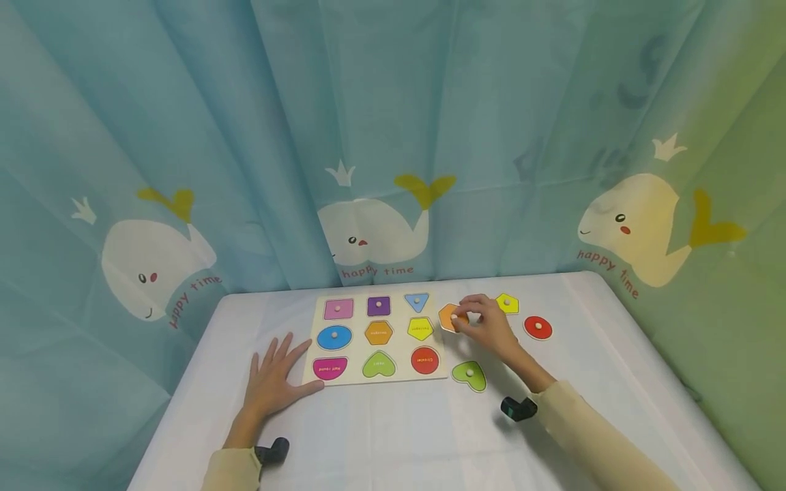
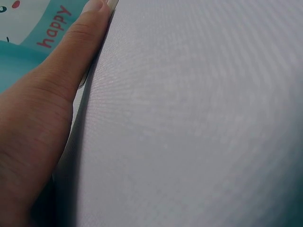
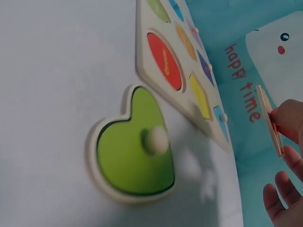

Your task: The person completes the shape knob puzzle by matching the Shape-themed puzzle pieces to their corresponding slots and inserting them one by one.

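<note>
My right hand (image 1: 491, 331) pinches the orange hexagon puzzle piece (image 1: 450, 318) just right of the puzzle board (image 1: 368, 378). In the right wrist view, this piece (image 3: 269, 120) is seen edge-on, raised above the table. My left hand (image 1: 274, 382) lies spread at the board's left edge, its thumb and a fingertip at the border. Knobbed pieces sit in the board: a pink square (image 1: 344, 314), a purple square (image 1: 374, 311), a blue triangle (image 1: 417, 304) and a blue oval (image 1: 341, 343). The orange, yellow, magenta, green and red recesses show printed words.
Right of the board lie a green heart piece (image 1: 476, 380), a red circle piece (image 1: 540, 333) and a yellow pentagon piece (image 1: 512, 308). A pale edge beside the right hand is mostly hidden. A blue curtain (image 1: 491, 136) hangs behind the white table (image 1: 405, 443).
</note>
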A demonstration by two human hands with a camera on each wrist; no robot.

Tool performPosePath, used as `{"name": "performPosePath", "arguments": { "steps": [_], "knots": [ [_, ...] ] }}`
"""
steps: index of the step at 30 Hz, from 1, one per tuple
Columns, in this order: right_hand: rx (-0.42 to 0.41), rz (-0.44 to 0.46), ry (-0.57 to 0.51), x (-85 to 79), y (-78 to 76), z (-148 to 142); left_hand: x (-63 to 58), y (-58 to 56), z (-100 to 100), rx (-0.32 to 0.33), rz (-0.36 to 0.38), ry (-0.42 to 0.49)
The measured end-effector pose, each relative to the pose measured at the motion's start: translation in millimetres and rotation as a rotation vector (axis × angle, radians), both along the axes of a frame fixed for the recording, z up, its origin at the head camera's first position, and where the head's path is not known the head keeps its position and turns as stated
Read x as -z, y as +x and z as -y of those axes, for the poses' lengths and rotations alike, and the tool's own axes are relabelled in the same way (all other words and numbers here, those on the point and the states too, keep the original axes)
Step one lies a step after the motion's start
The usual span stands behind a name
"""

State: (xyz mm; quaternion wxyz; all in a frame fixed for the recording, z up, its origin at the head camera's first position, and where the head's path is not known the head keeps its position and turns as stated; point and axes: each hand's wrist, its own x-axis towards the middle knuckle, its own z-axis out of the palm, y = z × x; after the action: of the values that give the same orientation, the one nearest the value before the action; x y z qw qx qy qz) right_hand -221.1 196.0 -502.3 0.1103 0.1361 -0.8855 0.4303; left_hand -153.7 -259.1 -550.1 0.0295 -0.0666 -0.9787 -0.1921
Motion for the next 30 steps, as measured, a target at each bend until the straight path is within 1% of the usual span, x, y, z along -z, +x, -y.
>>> {"name": "performPosePath", "arguments": {
  "steps": [8,12,18,25,30],
  "knots": [
    [0.002,0.046,-0.01,-6.1,-8.1,18,0.2,1.9,0,0.005,-0.011,0.005],
    [-0.017,0.05,-0.026,-8.0,-11.6,28,-1.4,1.9,0,0.005,-0.012,0.004],
    [-0.048,0.069,-0.048,-11.9,-16.8,42,-2.6,0.1,-1,0.0,0.004,0.004],
    [-0.069,0.087,-0.041,-6.4,-22.2,59,-1.3,0.5,-2,0.0,0.001,0.009],
    [-0.087,0.087,-0.06,-2.7,-23.4,76,1.1,-0.2,0,0.001,-0.008,0.002]
  ]
}}
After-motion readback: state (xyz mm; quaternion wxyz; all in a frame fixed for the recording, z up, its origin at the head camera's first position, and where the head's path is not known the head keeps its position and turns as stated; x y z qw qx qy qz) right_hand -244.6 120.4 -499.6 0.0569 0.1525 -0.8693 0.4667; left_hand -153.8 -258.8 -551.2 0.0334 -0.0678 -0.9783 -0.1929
